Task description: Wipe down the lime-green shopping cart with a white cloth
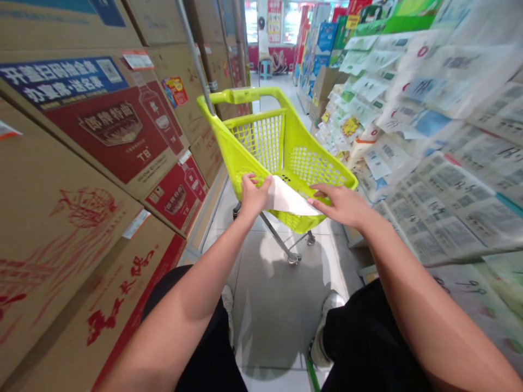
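A thin white sheet [289,197], like a wipe or a piece of paper, lies over the near rim of a lime-green shopping cart [318,163]. My left hand [254,195] has its fingers curled at the sheet's left end, thumb against it. At the other end, my right hand [337,204] rests its thumb on the sheet's corner, with its fingers bent over the cart's rim. Whether the sheet is paper or cloth I cannot tell. The cart's perforated basket stands in front of me on metal legs with casters.
Stacked cardboard cartons [122,130] wall the left side. Piled plastic-wrapped packs [449,190] line the right. A grey pole [192,49] rises from the cart's left side. Farther down the tiled aisle are a person [263,41] and a blue stool [266,68].
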Demonstrator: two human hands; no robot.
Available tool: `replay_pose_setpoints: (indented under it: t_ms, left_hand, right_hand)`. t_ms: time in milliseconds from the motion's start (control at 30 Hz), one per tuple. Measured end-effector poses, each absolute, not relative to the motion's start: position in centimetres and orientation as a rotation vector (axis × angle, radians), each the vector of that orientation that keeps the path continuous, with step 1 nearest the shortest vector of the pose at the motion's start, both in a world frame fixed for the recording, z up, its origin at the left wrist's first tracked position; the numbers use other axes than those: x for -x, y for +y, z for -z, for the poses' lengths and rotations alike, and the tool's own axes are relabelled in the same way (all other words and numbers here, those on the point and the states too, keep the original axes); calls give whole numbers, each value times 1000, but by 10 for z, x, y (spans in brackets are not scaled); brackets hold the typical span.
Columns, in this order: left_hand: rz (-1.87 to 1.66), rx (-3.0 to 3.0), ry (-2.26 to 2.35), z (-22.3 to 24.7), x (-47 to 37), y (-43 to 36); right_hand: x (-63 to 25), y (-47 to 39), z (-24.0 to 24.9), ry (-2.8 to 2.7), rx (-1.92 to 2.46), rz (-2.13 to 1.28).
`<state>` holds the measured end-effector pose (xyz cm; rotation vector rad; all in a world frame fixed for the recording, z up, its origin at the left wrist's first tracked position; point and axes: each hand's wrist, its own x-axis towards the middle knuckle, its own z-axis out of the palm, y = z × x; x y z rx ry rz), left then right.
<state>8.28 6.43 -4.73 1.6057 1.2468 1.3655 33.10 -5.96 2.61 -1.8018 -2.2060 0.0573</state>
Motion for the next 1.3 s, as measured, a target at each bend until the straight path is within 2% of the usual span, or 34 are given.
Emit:
replay_pose_setpoints:
  t_ms: [167, 400, 600, 733, 867, 967, 1067, 1300]
  left_hand:
    - [-1276, -1532, 1340, 54, -77, 64]
    - [-1275, -1644, 1430, 42, -53, 68]
    - [-1291, -1810, 1457, 26, -40, 58]
    - [-1221, -2086, 1319, 9, -24, 48]
    - [-955, -2384, 1021, -2, -7, 40]
    - [-913, -2461, 915, -2, 1, 39]
    - [-1079, -2377, 991, 0, 2, 45]
    - [-1384, -2217, 1293, -18, -20, 55]
  right_hand:
    - [-311, -59, -16, -2330, 1580, -368]
    - [-243, -65, -7, -2170, 1627, -163]
    - [-228, -55, 2, -1940, 1678, -174]
    - [-226, -51, 2, -1888, 1563, -329]
    - [-222, -47, 7, -1874, 1587, -333]
    - [-226, -41, 10, -1858, 1536, -334]
    - [-241, -32, 4, -1798, 1466, -241]
    - [-303, -6, -32, -1609, 1518, 293]
